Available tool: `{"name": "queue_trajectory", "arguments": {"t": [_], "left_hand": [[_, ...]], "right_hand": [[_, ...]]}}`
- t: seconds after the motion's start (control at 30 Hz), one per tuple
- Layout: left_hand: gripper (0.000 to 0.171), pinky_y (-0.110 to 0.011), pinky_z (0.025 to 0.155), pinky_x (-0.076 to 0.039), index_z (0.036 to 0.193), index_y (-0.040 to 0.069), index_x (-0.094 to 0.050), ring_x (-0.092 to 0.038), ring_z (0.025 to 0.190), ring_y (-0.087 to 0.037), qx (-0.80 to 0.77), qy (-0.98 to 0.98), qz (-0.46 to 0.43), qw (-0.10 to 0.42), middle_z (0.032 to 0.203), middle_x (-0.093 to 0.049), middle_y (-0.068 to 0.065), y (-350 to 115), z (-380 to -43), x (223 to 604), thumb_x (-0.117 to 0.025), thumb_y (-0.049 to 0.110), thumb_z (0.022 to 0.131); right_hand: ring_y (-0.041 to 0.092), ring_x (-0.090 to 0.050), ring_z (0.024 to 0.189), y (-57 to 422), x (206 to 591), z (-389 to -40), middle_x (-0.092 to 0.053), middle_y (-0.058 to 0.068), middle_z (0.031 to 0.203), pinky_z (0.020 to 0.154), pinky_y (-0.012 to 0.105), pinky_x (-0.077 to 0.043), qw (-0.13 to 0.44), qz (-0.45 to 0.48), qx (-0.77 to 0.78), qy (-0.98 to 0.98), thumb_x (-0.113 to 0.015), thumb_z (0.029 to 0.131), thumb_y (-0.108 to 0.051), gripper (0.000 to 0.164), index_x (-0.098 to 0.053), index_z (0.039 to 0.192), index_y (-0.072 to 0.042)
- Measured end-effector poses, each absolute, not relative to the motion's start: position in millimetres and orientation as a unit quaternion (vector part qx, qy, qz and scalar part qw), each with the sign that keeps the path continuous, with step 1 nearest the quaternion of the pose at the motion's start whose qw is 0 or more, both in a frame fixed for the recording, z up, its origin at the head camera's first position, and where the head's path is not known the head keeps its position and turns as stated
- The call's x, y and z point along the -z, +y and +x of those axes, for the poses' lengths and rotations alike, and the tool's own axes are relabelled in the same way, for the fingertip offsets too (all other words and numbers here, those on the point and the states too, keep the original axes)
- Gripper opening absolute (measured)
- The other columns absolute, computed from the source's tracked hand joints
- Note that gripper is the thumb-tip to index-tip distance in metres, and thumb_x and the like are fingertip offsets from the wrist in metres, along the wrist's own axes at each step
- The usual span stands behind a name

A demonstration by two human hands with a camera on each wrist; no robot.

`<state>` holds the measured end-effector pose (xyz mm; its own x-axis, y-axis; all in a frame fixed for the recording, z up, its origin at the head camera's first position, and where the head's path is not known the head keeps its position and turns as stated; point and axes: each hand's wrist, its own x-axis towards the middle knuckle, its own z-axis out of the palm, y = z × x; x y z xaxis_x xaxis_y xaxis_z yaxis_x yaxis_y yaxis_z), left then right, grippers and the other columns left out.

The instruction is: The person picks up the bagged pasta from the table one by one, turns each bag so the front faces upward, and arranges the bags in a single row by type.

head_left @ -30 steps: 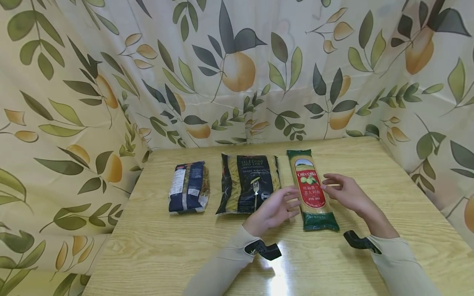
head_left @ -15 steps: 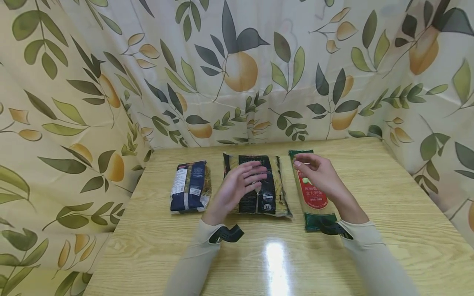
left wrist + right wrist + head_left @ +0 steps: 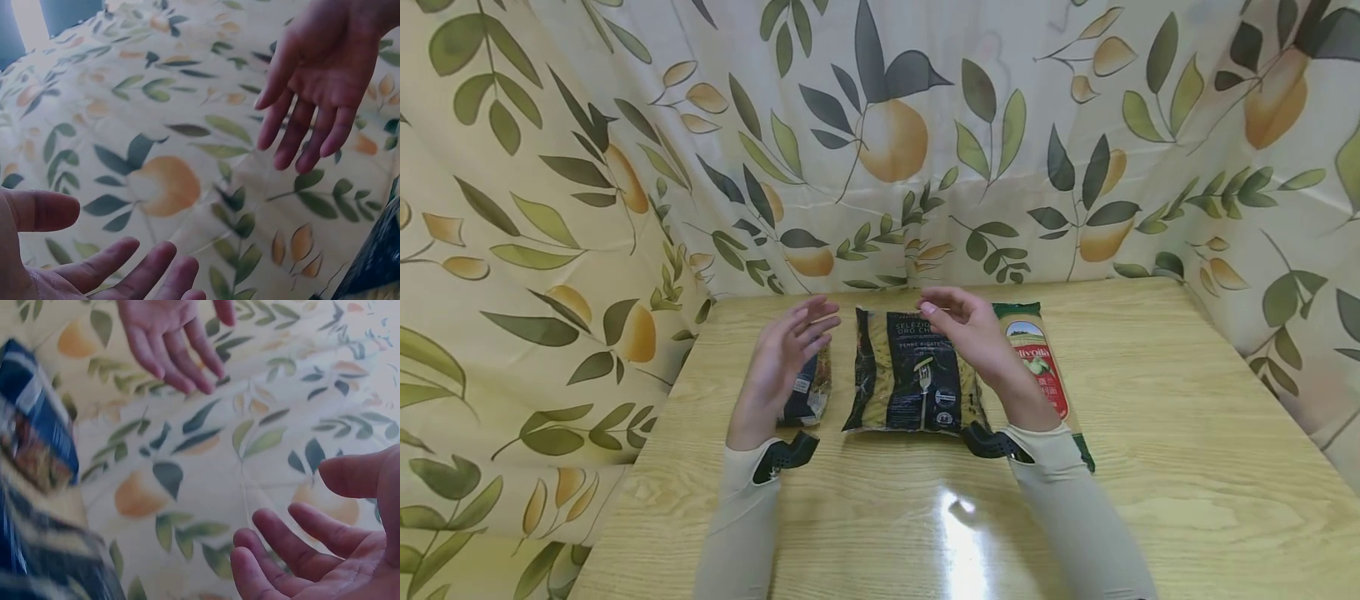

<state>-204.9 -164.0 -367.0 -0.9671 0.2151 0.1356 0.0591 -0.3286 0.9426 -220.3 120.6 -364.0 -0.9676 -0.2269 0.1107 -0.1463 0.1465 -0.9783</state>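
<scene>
Both hands are raised over the table and hold nothing. My left hand (image 3: 775,367) overlaps the small blue pasta bag (image 3: 807,390) in the head view and hides most of it. A black bag of penne (image 3: 901,379) lies flat in the middle, between the hands. The right hand (image 3: 985,346) covers its upper right corner and part of the long spaghetti packet (image 3: 1043,367), which has a red label and green ends. In the right wrist view, the right hand's fingers (image 3: 294,550) are relaxed and slightly bent. Relaxed, spread fingers (image 3: 134,269) of the left hand show in its own wrist view.
The three packets lie in a row on the pale wooden table (image 3: 1180,433). Behind it and at the sides hangs a curtain (image 3: 895,200) printed with leaves and fruit. A black wrist mount (image 3: 786,454) sits on the left sleeve, another black mount (image 3: 992,442) on the right.
Both hands have moved left: the left from beside the spaghetti across the penne to the blue bag, the right from the spaghetti's right side to the penne's corner. The packets stay put.
</scene>
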Motion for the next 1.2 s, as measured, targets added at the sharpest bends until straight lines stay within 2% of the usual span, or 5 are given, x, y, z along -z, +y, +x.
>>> {"name": "queue_trajectory", "arguments": {"t": [0.27,0.53,0.83,1.07,1.2], "left_hand": [[0.038,-0.035,0.11,-0.048,0.139,0.007,-0.059,-0.064,0.127,-0.021,-0.826,0.56,0.067,-0.005,0.128,-0.071,0.002,-206.4,-204.7,374.1,-0.045,0.029,0.111],[0.033,-0.034,0.112,-0.045,0.134,0.014,-0.063,-0.063,0.127,-0.02,-0.826,0.562,0.017,-0.04,0.127,-0.071,0.003,-241.0,-208.0,383.6,-0.044,0.03,0.112],[0.04,-0.027,0.105,-0.049,0.142,0.008,-0.055,-0.062,0.126,-0.017,-0.817,0.568,-0.068,-0.067,0.133,-0.067,0.0,-266.4,-221.1,402.9,-0.044,0.032,0.112],[0.043,-0.029,0.111,-0.042,0.149,0.006,-0.047,-0.057,0.127,-0.015,-0.788,0.597,-0.14,-0.058,0.148,-0.053,-0.007,-277.8,-233.9,430.0,-0.037,0.028,0.113],[0.035,-0.032,0.116,-0.039,0.14,0.011,-0.052,-0.054,0.127,-0.016,-0.772,0.608,-0.176,-0.052,0.142,-0.054,-0.005,-282.9,-237.5,442.1,-0.037,0.027,0.113]], "right_hand": [[0.038,-0.056,0.135,74.0,368.3,-224.9,-0.06,0.021,0.142,0.112,0.051,-0.049,0.041,-0.119,0.705,0.698,-0.055,0.108,-0.016,0.036,-0.057,0.141,-0.002],[0.037,-0.056,0.135,36.2,383.3,-223.1,-0.058,0.023,0.144,0.108,0.043,-0.052,0.056,-0.099,0.751,0.651,-0.054,0.108,-0.013,0.034,-0.058,0.139,0.0],[0.035,-0.052,0.14,0.3,408.8,-229.9,-0.054,0.02,0.148,0.118,0.052,-0.044,0.099,-0.067,0.772,0.624,-0.055,0.108,-0.015,0.037,-0.056,0.142,-0.003],[0.038,-0.044,0.146,-23.5,429.5,-229.6,-0.046,0.023,0.152,0.123,0.059,-0.034,0.147,-0.028,0.784,0.603,-0.054,0.107,-0.014,0.041,-0.05,0.145,-0.001],[0.039,-0.04,0.148,-30.9,438.3,-228.3,-0.043,0.021,0.155,0.124,0.061,-0.03,0.173,-0.007,0.784,0.596,-0.054,0.107,-0.016,0.044,-0.047,0.148,-0.003]]}}
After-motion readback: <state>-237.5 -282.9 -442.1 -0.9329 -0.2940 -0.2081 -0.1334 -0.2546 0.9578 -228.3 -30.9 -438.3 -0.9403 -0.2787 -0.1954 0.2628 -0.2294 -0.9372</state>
